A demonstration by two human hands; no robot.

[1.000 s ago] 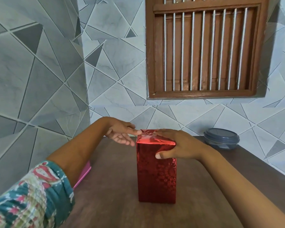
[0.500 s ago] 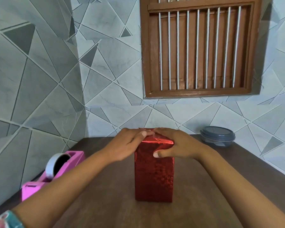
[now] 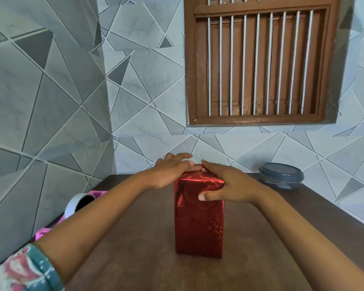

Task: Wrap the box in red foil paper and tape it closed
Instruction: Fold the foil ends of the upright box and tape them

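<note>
A tall box wrapped in shiny red foil paper stands upright in the middle of the brown table. My left hand lies flat over the left part of its folded top, fingers straight and pressing the foil down. My right hand covers the right part of the top, fingers laid over it and the thumb pressed against the front face. The fold under the hands is hidden.
A pink tape dispenser with a roll of tape sits at the table's left edge, partly behind my left forearm. A dark lidded round container stands at the back right by the tiled wall. A barred wooden window is above.
My left hand moved from beside the box's top onto it and now presses flat there. My right hand has stayed on the top. The box has not moved.
</note>
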